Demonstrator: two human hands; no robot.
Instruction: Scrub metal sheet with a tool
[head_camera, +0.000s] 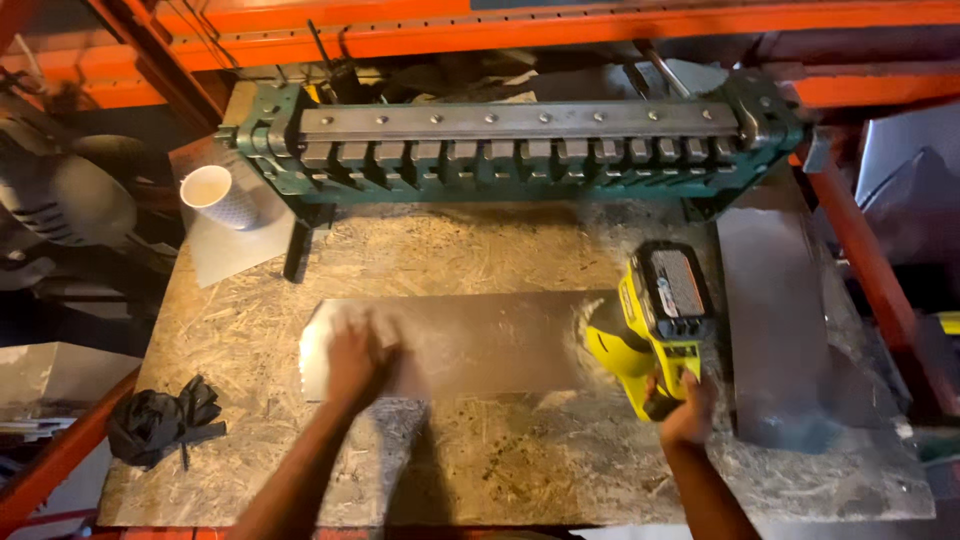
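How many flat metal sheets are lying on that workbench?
2. One metal sheet lies mid-bench under the left hand; a second sheet lies at the right edge, beside the yellow power tool held by the right hand. Others may be hidden.

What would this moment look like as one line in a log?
left hand: flat on metal sheet | right hand: gripping yellow cordless sander at sheet's right end | surface: chipboard bench

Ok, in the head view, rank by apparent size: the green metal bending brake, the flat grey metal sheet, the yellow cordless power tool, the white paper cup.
1. Green metal bending brake
2. Flat grey metal sheet
3. Yellow cordless power tool
4. White paper cup

The brake and the sheet look fairly close in size.
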